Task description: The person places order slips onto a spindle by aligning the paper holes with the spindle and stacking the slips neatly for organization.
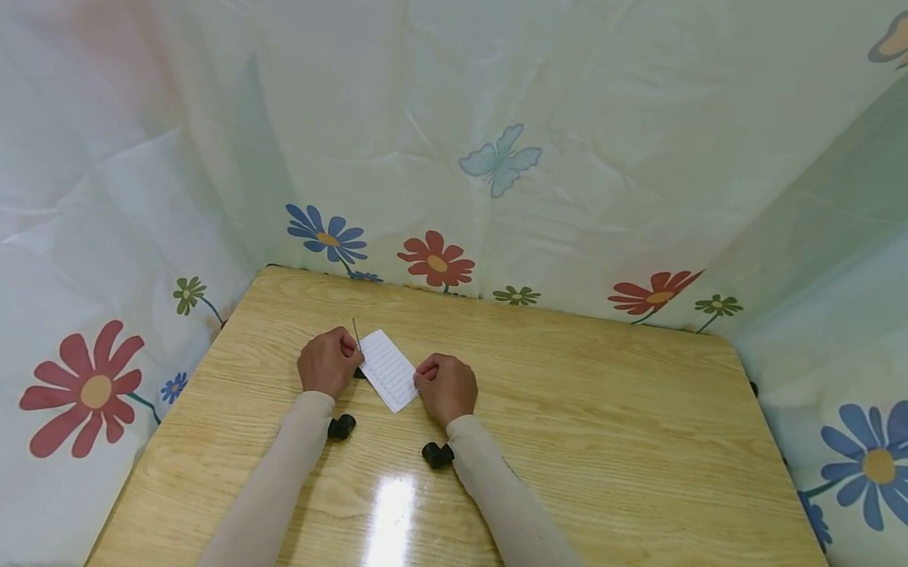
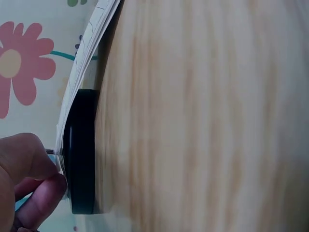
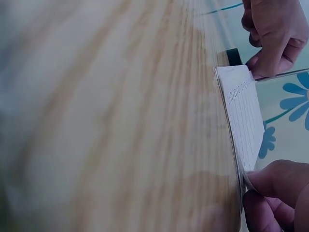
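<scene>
A small stack of white lined paper slips (image 1: 389,371) lies tilted above the wooden table. A thin upright metal spike (image 1: 356,334) passes through one end of it. Under that end sits the spike's round black base (image 2: 79,154). My left hand (image 1: 329,363) pinches the paper's edge right beside the spike, thumb and forefinger together. On the opposite side my right hand (image 1: 448,390) pinches the paper's near right edge, with the thumb on top and the fingers below, as the right wrist view shows. The paper's far end in the left wrist view rises off the base.
The wooden table (image 1: 607,422) stretches far to the right of both hands. A flower-printed curtain (image 1: 576,221) surrounds its back and sides. Black wrist cameras (image 1: 438,456) sit on both wrists, close over the table.
</scene>
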{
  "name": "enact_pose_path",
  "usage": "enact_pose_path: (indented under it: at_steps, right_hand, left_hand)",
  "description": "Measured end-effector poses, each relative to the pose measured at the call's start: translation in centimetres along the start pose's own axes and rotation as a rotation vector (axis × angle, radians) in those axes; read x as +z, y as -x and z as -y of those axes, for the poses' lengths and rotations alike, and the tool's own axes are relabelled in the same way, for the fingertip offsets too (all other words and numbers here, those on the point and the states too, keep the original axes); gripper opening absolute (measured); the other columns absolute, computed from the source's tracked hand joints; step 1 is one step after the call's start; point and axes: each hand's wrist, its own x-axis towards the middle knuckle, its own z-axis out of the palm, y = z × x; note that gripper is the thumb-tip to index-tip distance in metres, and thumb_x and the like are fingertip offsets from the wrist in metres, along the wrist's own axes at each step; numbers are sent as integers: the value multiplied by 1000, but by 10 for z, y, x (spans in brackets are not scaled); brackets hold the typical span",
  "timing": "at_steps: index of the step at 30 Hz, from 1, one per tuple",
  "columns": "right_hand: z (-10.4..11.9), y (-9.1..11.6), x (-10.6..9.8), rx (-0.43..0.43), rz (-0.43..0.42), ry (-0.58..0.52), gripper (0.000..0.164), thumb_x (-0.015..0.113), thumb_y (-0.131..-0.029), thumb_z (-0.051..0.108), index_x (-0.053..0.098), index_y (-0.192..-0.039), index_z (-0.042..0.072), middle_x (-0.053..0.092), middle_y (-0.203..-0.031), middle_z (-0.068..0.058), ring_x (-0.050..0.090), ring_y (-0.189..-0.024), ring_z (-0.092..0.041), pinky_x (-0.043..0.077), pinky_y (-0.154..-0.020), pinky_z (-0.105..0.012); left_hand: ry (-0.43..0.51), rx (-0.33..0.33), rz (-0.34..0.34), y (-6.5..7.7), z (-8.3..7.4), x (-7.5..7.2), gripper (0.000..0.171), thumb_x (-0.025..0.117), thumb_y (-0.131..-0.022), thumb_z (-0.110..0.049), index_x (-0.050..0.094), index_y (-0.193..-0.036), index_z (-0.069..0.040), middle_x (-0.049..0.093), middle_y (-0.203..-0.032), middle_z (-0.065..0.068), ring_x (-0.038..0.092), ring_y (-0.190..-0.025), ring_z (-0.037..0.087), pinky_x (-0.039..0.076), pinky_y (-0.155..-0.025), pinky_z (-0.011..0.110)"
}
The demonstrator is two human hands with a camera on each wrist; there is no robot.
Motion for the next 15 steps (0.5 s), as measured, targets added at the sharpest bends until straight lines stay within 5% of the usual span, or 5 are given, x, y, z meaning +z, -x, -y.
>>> enact_pose_path:
  at_steps: [9,15]
  right_hand:
    - [-1,-1,0,-10,-11,47,14,87,-88,19,76,-79,22,68,-71,8,59,-67,-11,45,-65,-30]
    - [-4,-1,-3,-20,-11,41,14,85,-87,14,76,-78,21,69,-70,7,60,-66,-10,46,-63,-30]
  left_hand:
    - [-64,46,-20,-1,-2,4,15,74,-85,-6,66,-76,-16,64,-70,2,57,-69,25,39,-56,36]
    - [-41,-2,26,-4,2,4,10,75,-88,-12,68,-81,-16,67,-74,1,61,-71,24,42,-60,37]
